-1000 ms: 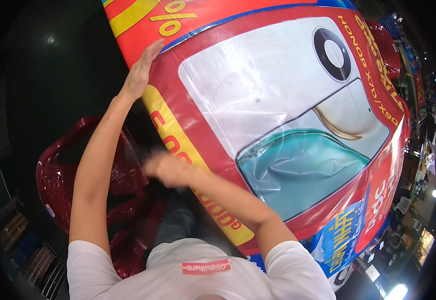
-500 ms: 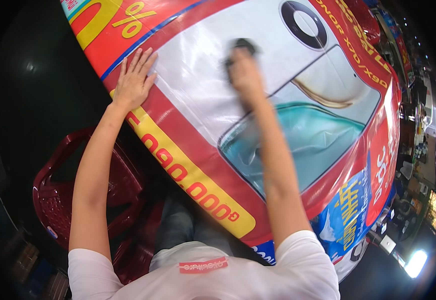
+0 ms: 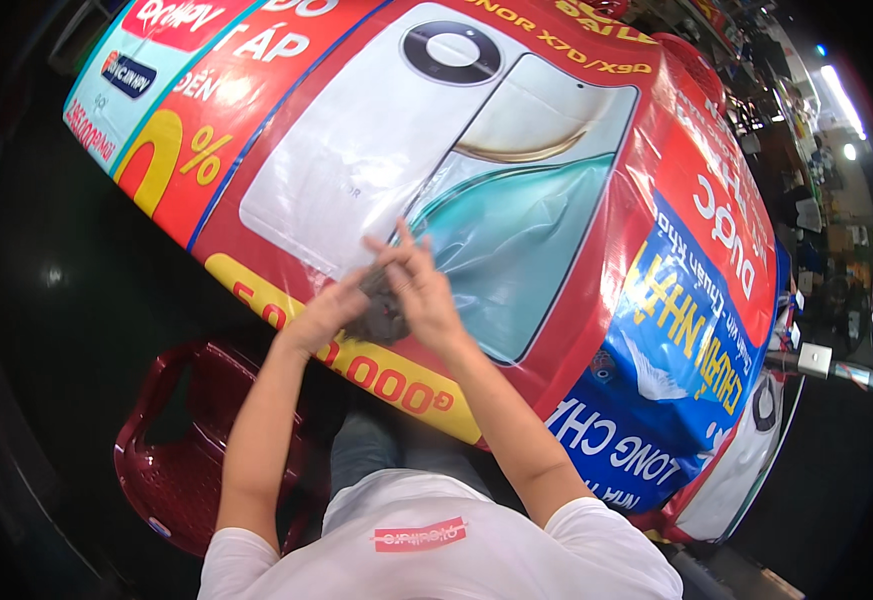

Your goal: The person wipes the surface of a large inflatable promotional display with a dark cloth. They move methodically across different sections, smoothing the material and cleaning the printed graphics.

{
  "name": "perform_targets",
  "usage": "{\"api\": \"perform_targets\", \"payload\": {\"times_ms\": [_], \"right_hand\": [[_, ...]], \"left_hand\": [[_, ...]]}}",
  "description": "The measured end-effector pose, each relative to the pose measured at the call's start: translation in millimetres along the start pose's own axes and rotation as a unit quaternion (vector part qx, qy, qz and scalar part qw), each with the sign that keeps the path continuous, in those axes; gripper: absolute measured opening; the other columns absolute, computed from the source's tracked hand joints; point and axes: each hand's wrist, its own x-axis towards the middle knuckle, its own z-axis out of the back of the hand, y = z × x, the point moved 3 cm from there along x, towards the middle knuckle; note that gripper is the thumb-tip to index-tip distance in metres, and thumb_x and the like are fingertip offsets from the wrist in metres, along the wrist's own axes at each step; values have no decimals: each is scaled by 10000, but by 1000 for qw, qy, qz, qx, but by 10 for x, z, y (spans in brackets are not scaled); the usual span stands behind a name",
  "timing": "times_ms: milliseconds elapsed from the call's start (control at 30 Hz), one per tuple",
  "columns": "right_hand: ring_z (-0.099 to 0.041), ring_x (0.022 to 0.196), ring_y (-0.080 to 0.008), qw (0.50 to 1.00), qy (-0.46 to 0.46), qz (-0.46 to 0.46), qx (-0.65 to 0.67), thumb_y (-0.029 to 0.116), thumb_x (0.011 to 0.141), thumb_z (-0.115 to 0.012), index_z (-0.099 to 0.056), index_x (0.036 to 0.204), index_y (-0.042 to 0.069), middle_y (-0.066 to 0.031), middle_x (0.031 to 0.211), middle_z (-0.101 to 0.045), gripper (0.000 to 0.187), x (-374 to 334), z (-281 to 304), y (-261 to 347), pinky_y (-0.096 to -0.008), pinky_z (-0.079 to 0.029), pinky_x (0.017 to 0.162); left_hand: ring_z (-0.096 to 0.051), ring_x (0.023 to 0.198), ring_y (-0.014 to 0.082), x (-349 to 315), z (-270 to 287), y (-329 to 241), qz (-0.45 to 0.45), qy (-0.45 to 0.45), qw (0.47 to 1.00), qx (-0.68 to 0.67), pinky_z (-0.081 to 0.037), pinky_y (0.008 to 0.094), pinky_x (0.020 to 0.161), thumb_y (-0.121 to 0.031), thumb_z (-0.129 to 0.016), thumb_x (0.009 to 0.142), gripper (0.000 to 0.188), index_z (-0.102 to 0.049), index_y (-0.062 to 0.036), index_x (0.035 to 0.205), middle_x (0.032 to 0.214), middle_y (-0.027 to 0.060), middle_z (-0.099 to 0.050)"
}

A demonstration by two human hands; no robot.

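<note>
My left hand (image 3: 328,312) and my right hand (image 3: 424,298) have come together over the front edge of a large glossy printed sheet (image 3: 301,190). Between them is a crumpled dark grey cloth (image 3: 381,320), gripped from both sides. The fingers are smeared by motion, and some of the right hand's fingertips stick out above the cloth. The sheet bulges outward and shows pictures of phones on a red ground, with a yellow strip (image 3: 461,418) along its near edge. Light reflects off wrinkles in the plastic.
A dark red plastic chair (image 3: 171,440) stands at the left, below the sheet's edge. Red and blue printed panels (image 3: 656,360) curve down on the right. A metal bar with a white box (image 3: 814,358) juts out beyond them. Cluttered shelving lies at the far right.
My right hand has come back from the middle of the sheet with the cloth. The left hand has lifted off the left edge and moved right to meet it. The view has shifted.
</note>
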Motion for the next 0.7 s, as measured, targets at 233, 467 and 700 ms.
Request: {"api": "perform_targets", "payload": {"times_ms": [233, 467, 700], "right_hand": [[-380, 1375, -194, 944, -8, -125, 306, 141, 1025, -470, -487, 1365, 17, -135, 1315, -612, 363, 9, 618, -167, -347, -301, 1127], [-158, 1459, -437, 933, -157, -110, -304, 231, 890, -641, -468, 1426, 174, -201, 1576, -230, 566, 408, 997, -812, -576, -184, 1157], [-271, 1453, -299, 810, -2, -87, -580, 280, 939, -528, -376, 1481, 122, -145, 1546, -337, 584, 1482, 1161, -1841, -534, -172, 1179]], "left_hand": [[-581, 780, 71, 566, 112, -597, -38, -42, 989, 134, -460, 228, 703, -147, -637, 940, 169, -682, -23, 1045, 844, -17, -625], [-571, 1146, 287, 1771, 739, -650, -153, -144, 866, 453, -466, 421, 939, -192, -586, 938, 239, -641, -89, 1146, 1238, 70, -603], [-156, 1487, 310, 2545, 1338, -292, -139, -92, 683, 711, -88, 600, 1172, -293, -515, 953, 542, -402, -171, 1469, 1568, 50, -303]]}}
